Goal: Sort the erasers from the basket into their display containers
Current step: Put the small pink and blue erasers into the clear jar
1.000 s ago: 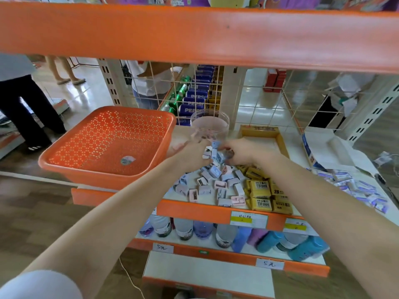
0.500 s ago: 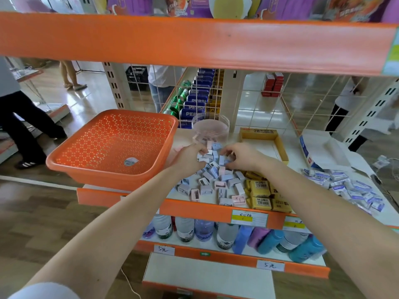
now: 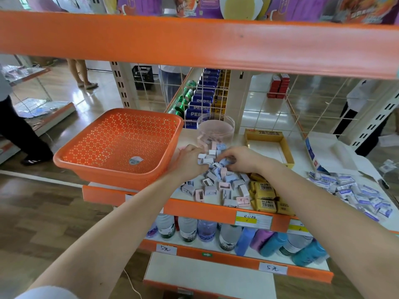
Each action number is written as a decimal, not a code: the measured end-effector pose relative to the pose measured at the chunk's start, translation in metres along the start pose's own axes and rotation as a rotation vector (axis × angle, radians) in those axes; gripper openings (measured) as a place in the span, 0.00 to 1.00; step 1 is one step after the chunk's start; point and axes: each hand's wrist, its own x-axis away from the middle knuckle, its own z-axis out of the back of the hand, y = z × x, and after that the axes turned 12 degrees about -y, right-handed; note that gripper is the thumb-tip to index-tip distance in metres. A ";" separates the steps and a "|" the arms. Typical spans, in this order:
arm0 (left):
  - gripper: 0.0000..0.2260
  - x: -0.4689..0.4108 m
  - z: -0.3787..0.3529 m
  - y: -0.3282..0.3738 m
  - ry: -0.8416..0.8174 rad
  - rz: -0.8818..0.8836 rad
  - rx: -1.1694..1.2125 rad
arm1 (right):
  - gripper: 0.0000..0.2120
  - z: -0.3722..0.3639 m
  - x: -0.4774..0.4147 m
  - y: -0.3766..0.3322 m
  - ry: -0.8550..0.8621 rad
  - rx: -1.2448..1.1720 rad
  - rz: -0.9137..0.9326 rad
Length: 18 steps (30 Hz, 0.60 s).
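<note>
Head view of a store display. An orange beam (image 3: 194,39) crosses the top of the field. Below it, the shelf (image 3: 194,209) carries all the task items, and bottles (image 3: 187,229) lie on the tier beneath. The orange basket (image 3: 116,145) stands at the shelf's left end, overhanging its front edge, with a sticker (image 3: 135,160) on its perforated floor. An open white carton (image 3: 341,152) lies at the far right, with blue-and-white packs (image 3: 354,190) spilled in front of it. A yellow box (image 3: 289,147), open at the top, sits right of centre near the back. A clear round jar (image 3: 216,128) stands just left of it, beside the basket's rear corner. A few pink pieces seem to lie at the jar's bottom, though the plastic blurs them. The erasers (image 3: 218,184), pink, blue and white, form a loose heap on the shelf between the basket and a stack of yellow packs (image 3: 265,190), in front of the jar. Both forearms reach in from below to the far edge of this heap. The left hand (image 3: 190,160), just beside the basket's wall, has its fingers curled around a small cluster of white erasers. The right hand (image 3: 241,158) is curled knuckles-up, its fingertips buried in the heap, and whether they pinch a piece cannot be told.
</note>
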 end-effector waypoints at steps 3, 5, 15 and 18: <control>0.21 0.000 -0.001 -0.001 0.007 0.000 -0.001 | 0.14 -0.001 0.000 0.002 0.038 0.011 -0.024; 0.18 -0.002 0.000 -0.001 0.043 -0.005 -0.013 | 0.13 -0.002 0.001 0.004 0.058 0.006 -0.040; 0.10 0.002 -0.001 0.002 0.118 -0.043 0.046 | 0.14 -0.002 0.007 0.011 0.097 -0.077 -0.045; 0.15 0.003 -0.001 0.003 0.118 -0.074 0.079 | 0.16 0.000 0.006 0.012 0.053 -0.076 -0.068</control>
